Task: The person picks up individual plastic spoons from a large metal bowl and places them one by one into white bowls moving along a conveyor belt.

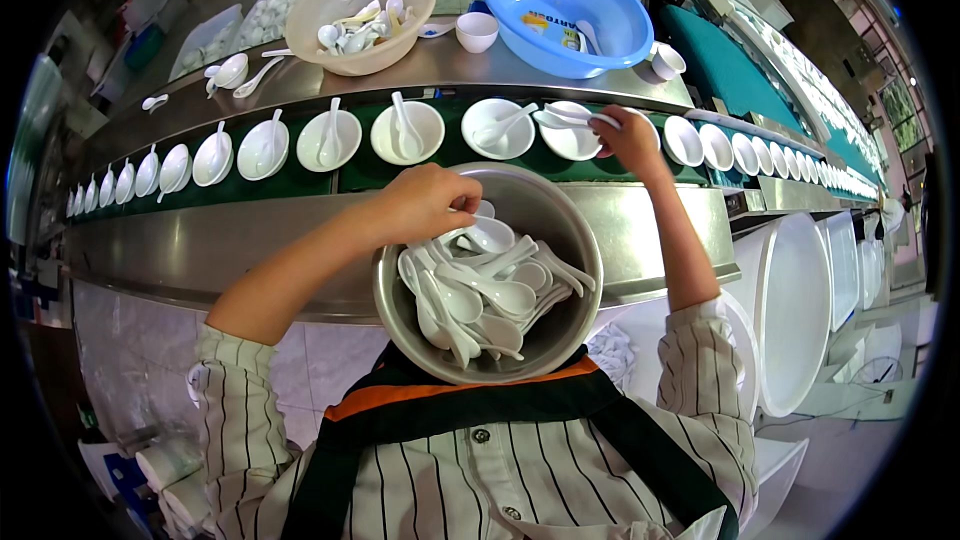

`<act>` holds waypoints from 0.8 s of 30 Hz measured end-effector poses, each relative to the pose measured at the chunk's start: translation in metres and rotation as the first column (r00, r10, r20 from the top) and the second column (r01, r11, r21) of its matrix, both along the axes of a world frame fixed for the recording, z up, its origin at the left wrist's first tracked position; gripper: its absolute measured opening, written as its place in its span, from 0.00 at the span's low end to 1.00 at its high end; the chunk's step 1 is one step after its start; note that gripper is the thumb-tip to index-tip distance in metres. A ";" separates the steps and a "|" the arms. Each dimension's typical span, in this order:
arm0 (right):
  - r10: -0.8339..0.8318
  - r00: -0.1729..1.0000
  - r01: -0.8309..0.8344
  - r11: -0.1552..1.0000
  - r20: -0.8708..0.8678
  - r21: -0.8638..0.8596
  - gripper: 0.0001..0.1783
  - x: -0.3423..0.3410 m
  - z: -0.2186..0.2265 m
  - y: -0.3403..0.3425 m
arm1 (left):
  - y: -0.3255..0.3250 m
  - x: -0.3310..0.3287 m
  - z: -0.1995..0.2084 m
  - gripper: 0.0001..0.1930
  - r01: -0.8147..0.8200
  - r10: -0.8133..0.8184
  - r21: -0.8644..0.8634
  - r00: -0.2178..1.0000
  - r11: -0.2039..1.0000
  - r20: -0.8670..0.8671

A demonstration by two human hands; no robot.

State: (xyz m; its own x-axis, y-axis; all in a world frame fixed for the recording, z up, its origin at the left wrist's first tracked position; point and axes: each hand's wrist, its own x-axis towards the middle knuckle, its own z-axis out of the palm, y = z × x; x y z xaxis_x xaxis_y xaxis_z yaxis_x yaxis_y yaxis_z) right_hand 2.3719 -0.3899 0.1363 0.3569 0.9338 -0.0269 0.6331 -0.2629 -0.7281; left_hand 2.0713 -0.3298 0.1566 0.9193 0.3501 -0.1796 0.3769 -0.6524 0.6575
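A round steel basin (585, 240) heaped with white soup spoons (465, 300) stands against my apron. Over its far left rim, my left hand (425, 205) is closed on the handle of a white soup spoon (490, 234), whose scoop faces up above the heap. Farther right, my right hand (632, 145) pinches another white soup spoon (555, 120) by its handle. That scoop is over a small white bowl (573, 147) on the green conveyor belt (455, 152). Left of it, a bowl (490, 144) has a spoon lying in it, as do several more along the belt.
Behind the belt, a steel ledge (430, 58) carries a beige basin (300, 35) of spoons, a white cup (477, 32) and a blue basin (500, 0). Bowls without spoons (683, 142) line the belt at right. White tubs (790, 310) stand at the right.
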 end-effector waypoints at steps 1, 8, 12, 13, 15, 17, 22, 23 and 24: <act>-0.065 0.998 0.064 0.997 0.020 0.044 0.12 0.012 -0.032 0.002 | 0.002 0.003 0.001 0.06 0.008 -0.005 -0.061 0.998 0.998 0.057; -0.284 0.839 0.156 0.943 0.463 0.294 0.14 0.016 -0.081 0.013 | 0.021 0.017 0.000 0.09 0.061 -0.011 -0.322 0.988 0.945 0.155; -0.226 0.810 0.216 0.973 0.540 0.083 0.16 0.033 -0.098 0.014 | 0.032 0.043 0.010 0.05 -0.008 0.097 -0.459 0.981 0.888 0.170; -0.243 0.852 0.210 0.970 0.464 0.123 0.19 0.032 -0.098 0.013 | 0.034 0.050 0.008 0.05 -0.016 0.116 -0.458 0.975 0.889 0.191; -0.216 0.924 0.132 0.954 0.314 0.270 0.21 0.037 -0.091 0.013 | 0.040 0.065 0.008 0.05 -0.017 0.129 -0.452 0.967 0.892 0.219; 0.071 0.996 -0.050 0.948 -0.055 0.314 0.21 0.004 -0.041 0.012 | 0.045 0.074 0.006 0.05 -0.061 0.162 -0.427 0.966 0.902 0.203; 0.439 0.806 -0.424 0.896 -0.397 0.130 0.12 -0.039 0.004 0.021 | 0.055 0.088 -0.025 0.11 -0.261 0.364 -0.274 0.810 0.926 0.461; 0.386 0.899 -0.347 0.916 -0.207 0.204 0.09 -0.026 -0.009 0.024 | 0.052 0.092 -0.030 0.12 -0.414 0.331 -0.026 0.687 0.910 0.647; 0.260 0.961 -0.234 0.945 -0.090 0.229 0.08 -0.009 -0.024 0.028 | 0.050 0.094 -0.037 0.13 -0.583 0.226 0.181 0.555 0.792 0.801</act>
State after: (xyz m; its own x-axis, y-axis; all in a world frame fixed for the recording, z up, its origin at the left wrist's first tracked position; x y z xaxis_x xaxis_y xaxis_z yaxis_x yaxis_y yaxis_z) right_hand 2.3628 -0.3621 0.1124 0.1210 0.9805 0.1551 0.5648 0.0605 -0.8230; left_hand 2.1650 -0.2799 0.1197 0.4124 0.5869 0.6968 0.2001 -0.8045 0.5592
